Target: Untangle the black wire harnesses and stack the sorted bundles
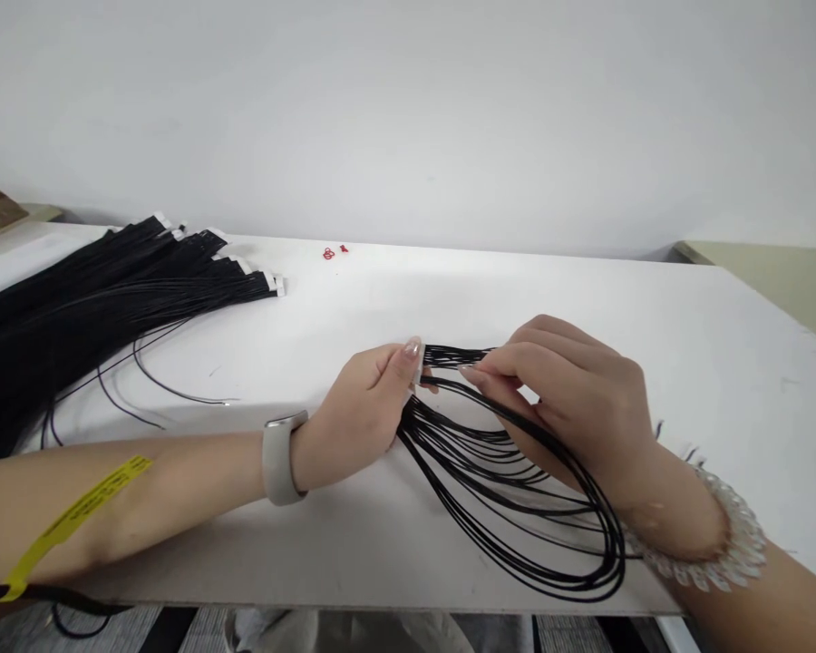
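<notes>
White tabletop, looped black wires

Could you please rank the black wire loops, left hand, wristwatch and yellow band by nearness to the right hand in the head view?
Right hand:
1. Black wire loops, held
2. Left hand, leftward
3. Wristwatch, left wrist
4. Yellow band, left forearm

We have a bundle of thin black wires just right of centre in the frame; its strands gather at a small white connector, standing upright in the pinch of our left hand; our right hand closes on the strands just beside it; below, they spread into long, loose loops, curving toward the lower right and lying slack, none visibly tangled.
</notes>
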Tool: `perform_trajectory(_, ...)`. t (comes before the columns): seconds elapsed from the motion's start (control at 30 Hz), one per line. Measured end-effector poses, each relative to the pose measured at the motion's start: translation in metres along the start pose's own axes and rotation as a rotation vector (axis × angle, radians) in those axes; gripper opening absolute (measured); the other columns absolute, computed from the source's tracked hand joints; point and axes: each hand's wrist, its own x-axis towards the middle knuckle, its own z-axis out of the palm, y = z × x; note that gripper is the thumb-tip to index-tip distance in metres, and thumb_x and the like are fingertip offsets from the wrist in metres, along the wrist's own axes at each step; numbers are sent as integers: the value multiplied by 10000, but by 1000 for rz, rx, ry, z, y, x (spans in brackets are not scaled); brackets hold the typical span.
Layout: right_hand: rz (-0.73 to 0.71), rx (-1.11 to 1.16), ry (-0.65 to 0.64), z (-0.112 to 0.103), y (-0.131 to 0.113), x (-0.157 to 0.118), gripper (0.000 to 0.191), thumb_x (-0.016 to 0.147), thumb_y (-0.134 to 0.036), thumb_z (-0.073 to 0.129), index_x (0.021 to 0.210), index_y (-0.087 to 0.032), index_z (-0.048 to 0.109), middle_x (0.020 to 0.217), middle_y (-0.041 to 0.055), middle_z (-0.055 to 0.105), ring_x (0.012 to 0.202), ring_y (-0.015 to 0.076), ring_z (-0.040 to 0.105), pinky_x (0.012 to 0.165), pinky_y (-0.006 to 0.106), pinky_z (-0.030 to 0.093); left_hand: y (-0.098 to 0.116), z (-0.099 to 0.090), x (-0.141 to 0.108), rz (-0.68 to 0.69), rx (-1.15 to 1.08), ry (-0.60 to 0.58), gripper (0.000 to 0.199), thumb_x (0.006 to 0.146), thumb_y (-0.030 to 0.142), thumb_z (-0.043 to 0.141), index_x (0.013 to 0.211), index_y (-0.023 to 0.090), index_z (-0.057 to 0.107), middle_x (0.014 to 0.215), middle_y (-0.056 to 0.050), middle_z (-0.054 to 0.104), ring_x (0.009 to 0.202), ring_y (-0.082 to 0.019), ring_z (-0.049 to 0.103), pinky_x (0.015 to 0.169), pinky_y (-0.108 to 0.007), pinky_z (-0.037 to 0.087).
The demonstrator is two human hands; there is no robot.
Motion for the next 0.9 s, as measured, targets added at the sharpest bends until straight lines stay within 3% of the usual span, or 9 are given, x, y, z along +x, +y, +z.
perform_trajectory(0.13,24,65,-23,2,-2,2,73,773,-137,530,705,-165,538,634,-17,528,616,71,446,562,207,355,0,0,0,20,16,15,378,851,464,332,629,172,426,404,53,360,379,-66,322,381,-188,268)
perform_trajectory(0.3,25,9,42,0,-4,5,104,764,-124,534,663,-152,537,597,-19,523,590,63,443,543,198,351,2,0,0,20,34,6,371,853,459,327,651,176,456,393,56,339,380,-71,306,383,-194,254)
perform_trajectory(0.47,43,57,-15,-2,-4,6,85,776,-141,531,694,-163,535,622,-14,540,601,72,451,563,209,368,4,1,-1,50,24,18,372,853,444,340,628,170,451,398,53,333,392,-75,328,400,-199,273)
perform_trajectory(0.73,31,42,19,-2,-3,5,55,765,-137,553,718,-163,541,640,-10,554,616,70,448,565,201,371,6,1,-1,68,49,18,378,856,435,339,616,166,453,449,44,340,421,-74,327,412,-197,273)
perform_trajectory(0.8,27,27,-17,-2,-1,5,72,785,-148,529,715,-164,541,639,-10,543,622,74,441,570,204,359,5,0,-1,60,47,9,375,858,435,334,617,168,439,441,47,328,415,-73,316,412,-197,266)
perform_trajectory(0.9,15,-43,-178,-4,3,6,141,826,-200,476,701,-164,533,616,-7,512,602,86,408,561,226,320,2,-1,0,54,43,-6,373,863,433,324,618,168,421,446,48,316,417,-71,304,415,-196,262)
